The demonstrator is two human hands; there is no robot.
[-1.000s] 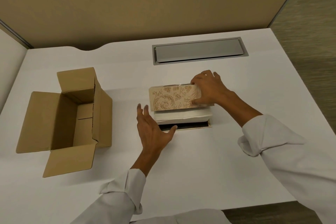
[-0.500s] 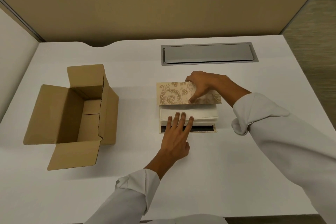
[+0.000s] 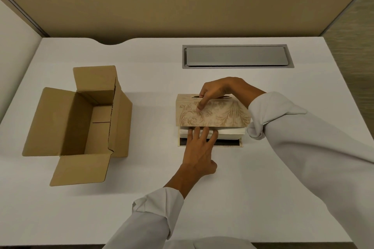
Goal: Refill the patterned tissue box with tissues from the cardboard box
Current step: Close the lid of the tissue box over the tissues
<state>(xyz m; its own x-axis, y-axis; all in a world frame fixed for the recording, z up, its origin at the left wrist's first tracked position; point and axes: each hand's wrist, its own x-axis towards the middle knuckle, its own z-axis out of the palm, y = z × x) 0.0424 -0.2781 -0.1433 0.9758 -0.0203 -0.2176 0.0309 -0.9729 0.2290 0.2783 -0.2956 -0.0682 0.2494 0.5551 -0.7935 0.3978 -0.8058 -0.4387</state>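
Since a moment ago you lowered the patterned tissue box (image 3: 212,114) further over the tissues (image 3: 228,133) mid-tabletop (image 3: 263,188). Right hand (image 3: 220,89) fingers clamped its top to steer; left hand (image 3: 199,151) fingers lay flat, steadying the stack. The cardboard box (image 3: 79,119) sat empty, left.

White desk (image 3: 263,178) against tan partition (image 3: 182,0).

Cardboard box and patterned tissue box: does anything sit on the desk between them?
No. In the head view, the desk between the cardboard box and the patterned tissue box is bare white surface.
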